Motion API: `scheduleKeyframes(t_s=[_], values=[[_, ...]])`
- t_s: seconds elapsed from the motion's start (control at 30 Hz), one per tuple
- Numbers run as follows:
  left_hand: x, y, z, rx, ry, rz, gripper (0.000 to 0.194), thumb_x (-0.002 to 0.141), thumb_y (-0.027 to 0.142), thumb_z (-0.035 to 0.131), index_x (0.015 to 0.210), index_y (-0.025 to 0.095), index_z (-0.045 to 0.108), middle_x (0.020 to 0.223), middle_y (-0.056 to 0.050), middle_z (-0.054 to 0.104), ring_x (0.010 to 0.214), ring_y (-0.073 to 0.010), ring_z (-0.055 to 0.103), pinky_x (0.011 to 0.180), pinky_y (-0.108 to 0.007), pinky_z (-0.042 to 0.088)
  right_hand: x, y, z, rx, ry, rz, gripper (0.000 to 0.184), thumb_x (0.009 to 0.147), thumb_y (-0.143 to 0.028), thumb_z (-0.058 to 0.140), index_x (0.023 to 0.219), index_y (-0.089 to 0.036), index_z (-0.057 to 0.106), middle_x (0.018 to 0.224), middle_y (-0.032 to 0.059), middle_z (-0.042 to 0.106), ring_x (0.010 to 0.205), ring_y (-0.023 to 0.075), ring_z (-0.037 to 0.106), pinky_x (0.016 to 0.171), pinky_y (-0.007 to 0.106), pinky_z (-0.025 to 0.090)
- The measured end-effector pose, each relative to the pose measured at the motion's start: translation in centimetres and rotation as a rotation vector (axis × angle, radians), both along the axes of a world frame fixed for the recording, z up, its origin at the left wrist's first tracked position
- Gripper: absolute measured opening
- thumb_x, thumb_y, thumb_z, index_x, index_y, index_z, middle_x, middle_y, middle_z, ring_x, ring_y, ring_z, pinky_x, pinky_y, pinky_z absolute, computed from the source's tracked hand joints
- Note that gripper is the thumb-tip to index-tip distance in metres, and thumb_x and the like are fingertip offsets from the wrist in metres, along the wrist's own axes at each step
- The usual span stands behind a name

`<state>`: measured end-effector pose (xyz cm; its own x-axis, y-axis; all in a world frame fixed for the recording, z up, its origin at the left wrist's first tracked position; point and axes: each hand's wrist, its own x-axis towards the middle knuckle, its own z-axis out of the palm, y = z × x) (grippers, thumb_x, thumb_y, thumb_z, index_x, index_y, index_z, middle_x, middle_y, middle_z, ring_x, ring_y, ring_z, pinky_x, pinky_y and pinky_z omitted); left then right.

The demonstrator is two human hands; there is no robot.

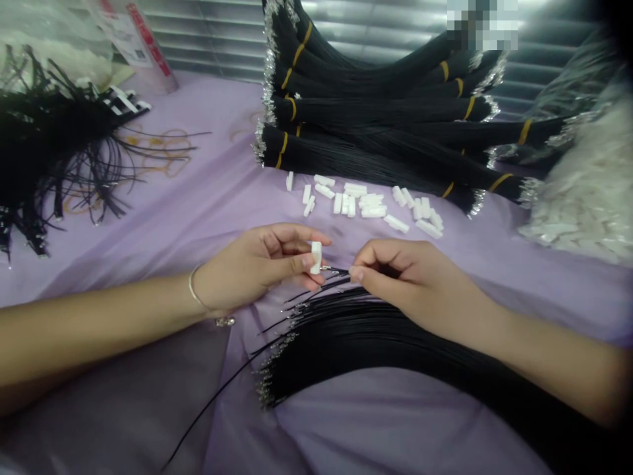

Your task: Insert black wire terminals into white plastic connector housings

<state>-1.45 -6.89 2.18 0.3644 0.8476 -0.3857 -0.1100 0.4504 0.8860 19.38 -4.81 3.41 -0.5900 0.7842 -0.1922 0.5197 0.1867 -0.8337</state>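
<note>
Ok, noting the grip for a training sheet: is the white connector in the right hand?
No, the white connector is pinched in the left hand, while the right hand holds a black wire.

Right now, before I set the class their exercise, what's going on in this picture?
A person is working bare-handed over a lilac cloth. The left hand pinches a white plastic connector housing between thumb and forefinger, while the right hand holds a black wire with its metal terminal at the housing. More terminated wires fan out below the hands, loose housings lie just ahead, and yellow-banded wire bundles sit beyond them.
</note>
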Motion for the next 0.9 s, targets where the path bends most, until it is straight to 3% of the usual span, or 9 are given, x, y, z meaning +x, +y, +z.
scheduleKeyframes(t_s=[0.2,0.43,0.67,0.9], values=[[0.15,0.25,0.14,0.010,-0.056,0.047,0.019,0.072,0.016,0.068,0.084,0.010,0.055,0.078,-0.001,0.064,0.055,-0.0023,0.056,0.049,-0.010,0.045,0.06,0.10,-0.16,-0.032,0.051,-0.014,0.019,0.084,-0.028,0.051,0.067,-0.019,0.054,0.059,-0.0036,0.048,0.052,0.0077,0.042,0.047,0.021,0.031],[-0.14,0.33,0.49,-0.009,0.015,-0.030,0.023,0.071,0.016,0.069,0.081,0.013,0.048,0.060,0.005,0.056,0.044,-0.0004,0.049,0.039,-0.006,0.038,0.02,-0.17,-0.15,-0.073,0.066,-0.009,0.020,0.084,-0.028,0.051,0.068,-0.019,0.055,0.057,-0.0037,0.048,0.051,0.0072,0.041,0.045,0.020,0.030],[-0.48,0.57,0.48,-0.034,0.001,-0.128,0.021,0.071,0.017,0.069,0.076,0.012,0.049,0.062,0.002,0.060,0.051,-0.0040,0.056,0.050,-0.013,0.049,-0.29,-0.56,0.01,-0.024,0.041,0.003,0.017,0.082,-0.025,0.052,0.067,-0.019,0.056,0.058,-0.0030,0.050,0.052,0.0078,0.044,0.047,0.020,0.033],[-0.51,0.77,0.44,-0.056,0.006,-0.149,0.025,0.069,0.020,0.072,0.072,0.012,0.048,0.062,0.001,0.062,0.055,-0.0061,0.059,0.049,-0.013,0.049,-0.41,-0.63,-0.01,-0.005,0.033,-0.008,0.016,0.080,-0.024,0.052,0.066,-0.020,0.057,0.056,-0.0031,0.050,0.050,0.0075,0.043,0.045,0.020,0.032]])
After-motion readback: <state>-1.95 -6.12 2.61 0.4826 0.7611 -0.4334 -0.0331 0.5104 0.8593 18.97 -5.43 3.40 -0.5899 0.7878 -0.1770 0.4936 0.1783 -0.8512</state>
